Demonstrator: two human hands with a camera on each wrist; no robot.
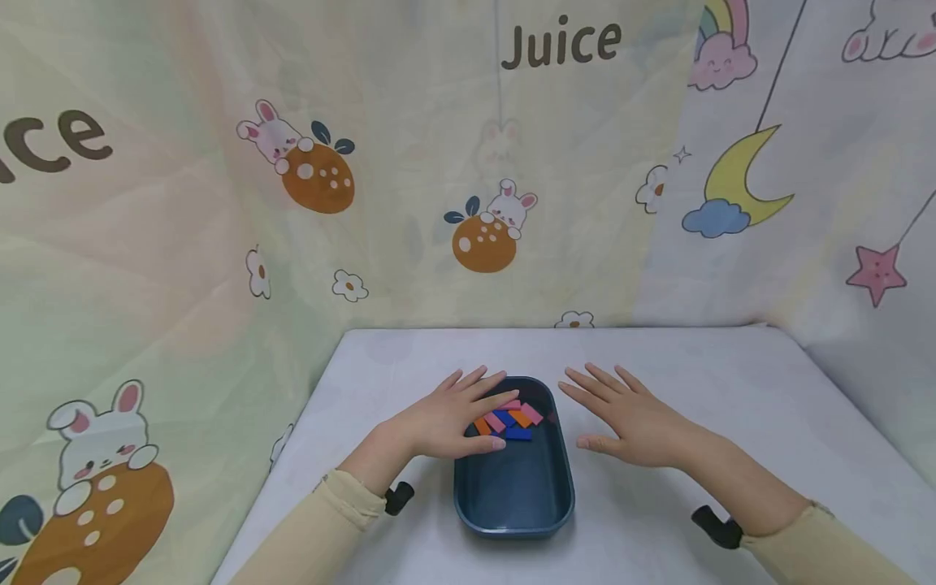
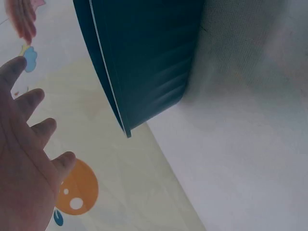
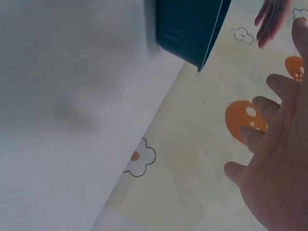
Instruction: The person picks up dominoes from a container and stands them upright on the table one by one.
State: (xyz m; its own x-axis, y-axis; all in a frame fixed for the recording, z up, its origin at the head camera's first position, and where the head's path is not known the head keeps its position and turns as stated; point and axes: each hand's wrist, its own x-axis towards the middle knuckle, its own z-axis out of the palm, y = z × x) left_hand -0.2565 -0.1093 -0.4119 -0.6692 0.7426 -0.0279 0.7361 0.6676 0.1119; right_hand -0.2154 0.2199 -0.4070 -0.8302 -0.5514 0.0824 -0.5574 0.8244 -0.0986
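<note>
A dark blue tray (image 1: pixel 515 496) with raised sides and rounded corners stands on the white table. Toward its far end lies a loose heap of small flat blocks (image 1: pixel 518 434) in pink, orange and blue. My left hand (image 1: pixel 449 414) hovers over the tray's left edge with its fingers spread, partly hiding the blocks. To the right of the tray, my right hand (image 1: pixel 629 418) is held in the air, fingers spread and holding nothing. Both wrist views show the tray's outer wall (image 2: pixel 149 53) beside straight, separate fingers.
The white table (image 1: pixel 643 528) reaches back to a printed cloth wall (image 1: pixel 409 219) with rabbits, oranges and flowers. Similar cloth hangs at the left and right sides. A black strap piece (image 1: pixel 717 526) sits at the right wrist, another (image 1: pixel 398 498) at the left.
</note>
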